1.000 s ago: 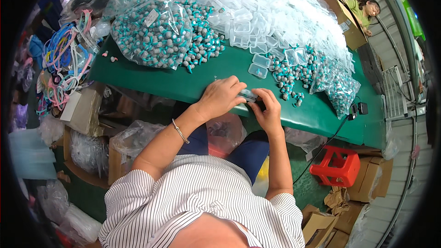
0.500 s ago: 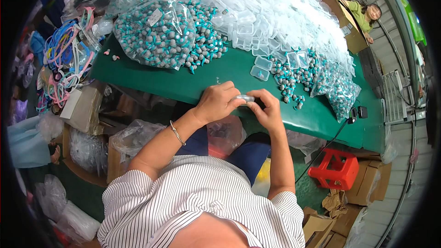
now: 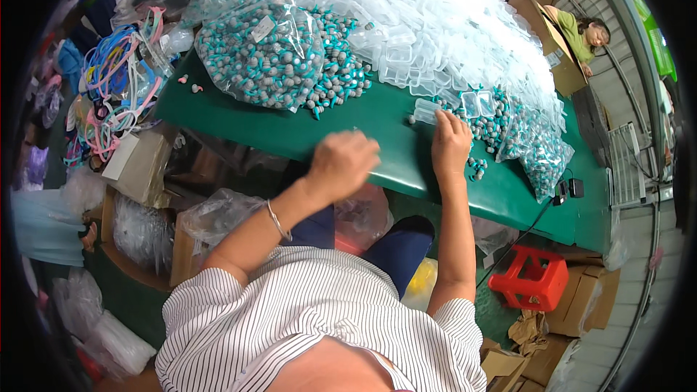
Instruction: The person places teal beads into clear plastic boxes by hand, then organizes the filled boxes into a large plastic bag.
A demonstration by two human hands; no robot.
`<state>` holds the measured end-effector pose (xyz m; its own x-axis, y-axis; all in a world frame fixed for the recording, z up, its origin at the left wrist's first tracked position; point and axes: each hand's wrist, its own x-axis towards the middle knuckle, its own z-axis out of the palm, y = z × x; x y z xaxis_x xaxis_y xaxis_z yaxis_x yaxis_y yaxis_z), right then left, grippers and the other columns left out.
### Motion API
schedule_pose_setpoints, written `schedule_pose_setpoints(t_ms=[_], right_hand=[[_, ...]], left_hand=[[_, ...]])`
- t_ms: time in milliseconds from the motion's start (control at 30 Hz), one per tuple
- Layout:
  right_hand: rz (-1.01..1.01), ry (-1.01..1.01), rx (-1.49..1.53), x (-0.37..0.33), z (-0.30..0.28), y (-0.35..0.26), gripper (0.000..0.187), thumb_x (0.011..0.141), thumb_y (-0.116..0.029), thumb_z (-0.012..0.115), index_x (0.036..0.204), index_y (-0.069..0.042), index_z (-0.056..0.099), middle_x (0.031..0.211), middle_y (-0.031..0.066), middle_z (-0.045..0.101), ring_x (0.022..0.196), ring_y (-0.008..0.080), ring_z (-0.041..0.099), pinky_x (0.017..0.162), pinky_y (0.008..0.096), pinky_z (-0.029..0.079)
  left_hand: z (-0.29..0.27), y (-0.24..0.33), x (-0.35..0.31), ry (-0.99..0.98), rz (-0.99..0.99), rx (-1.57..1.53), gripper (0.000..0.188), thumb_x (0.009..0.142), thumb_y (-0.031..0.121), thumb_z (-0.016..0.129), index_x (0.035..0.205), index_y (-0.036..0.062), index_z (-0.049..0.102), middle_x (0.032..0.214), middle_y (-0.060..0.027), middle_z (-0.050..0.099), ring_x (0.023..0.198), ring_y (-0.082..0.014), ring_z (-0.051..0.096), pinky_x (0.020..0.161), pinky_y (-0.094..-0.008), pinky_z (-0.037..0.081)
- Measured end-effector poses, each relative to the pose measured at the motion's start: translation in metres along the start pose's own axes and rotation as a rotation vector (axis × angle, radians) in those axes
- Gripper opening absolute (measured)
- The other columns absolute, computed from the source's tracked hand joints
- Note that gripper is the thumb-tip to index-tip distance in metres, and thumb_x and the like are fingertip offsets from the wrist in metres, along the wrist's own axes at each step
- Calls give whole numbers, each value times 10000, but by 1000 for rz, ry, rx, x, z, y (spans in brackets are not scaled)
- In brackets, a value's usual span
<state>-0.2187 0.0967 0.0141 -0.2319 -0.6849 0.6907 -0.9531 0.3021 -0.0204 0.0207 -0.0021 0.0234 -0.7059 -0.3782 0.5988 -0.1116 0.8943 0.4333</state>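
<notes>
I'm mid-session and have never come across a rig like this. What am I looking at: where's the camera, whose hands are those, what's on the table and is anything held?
There's no machine here, just someone's bare left hand and right hand. The view comes from a wide camera worn on the head, looking down, so edges bend; the striped shirt is the wearer's own.

On the green table lie a heap of clear plastic boxes, a large clear bag of small grey-and-teal pieces, a smaller bag, and loose pieces.

The right hand is at a small clear box; whether it grips it, I can't tell. The left hand is blurred near the table's front edge, so its grip is unclear too.
</notes>
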Motion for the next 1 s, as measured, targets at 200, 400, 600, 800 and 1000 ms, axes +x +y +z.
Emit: schedule_pose_setpoints(t_ms=[200,400,600,800,1000], right_hand=[[139,234,218,13,3,-1,234,843,39,610,1043,-52,690,992,130,676,848,298,651,722,366,526],[298,86,542,21,-16,-33,168,840,19,629,981,-25,710,769,61,640,677,95,586,621,240,465],[381,-165,525,9,-1,-38,105,851,-96,649,931,-49,698,778,115,635,665,245,615,609,364,481],[196,-164,159,17,16,-40,180,802,-193,718,928,-69,681,835,126,644,764,335,630,644,443,498],[260,-187,324,16,9,-43,143,781,-105,709,913,-58,676,844,111,648,744,304,636,637,400,503]], left_hand=[[2,-60,39,148,-176,289,177,802,141,696,959,83,637,888,-92,580,862,-288,598,734,-407,475],[26,-68,48,90,-262,448,93,811,143,667,889,95,652,867,-73,587,859,-267,603,738,-422,458],[15,-60,45,134,-131,351,70,802,88,636,868,97,657,841,-58,590,829,-259,607,717,-410,451],[16,-50,44,-57,-2,241,141,795,50,637,926,88,672,865,-65,601,830,-259,623,700,-403,480],[27,-48,38,-107,-193,119,141,818,79,650,958,93,669,911,-82,614,867,-299,642,708,-429,520]])
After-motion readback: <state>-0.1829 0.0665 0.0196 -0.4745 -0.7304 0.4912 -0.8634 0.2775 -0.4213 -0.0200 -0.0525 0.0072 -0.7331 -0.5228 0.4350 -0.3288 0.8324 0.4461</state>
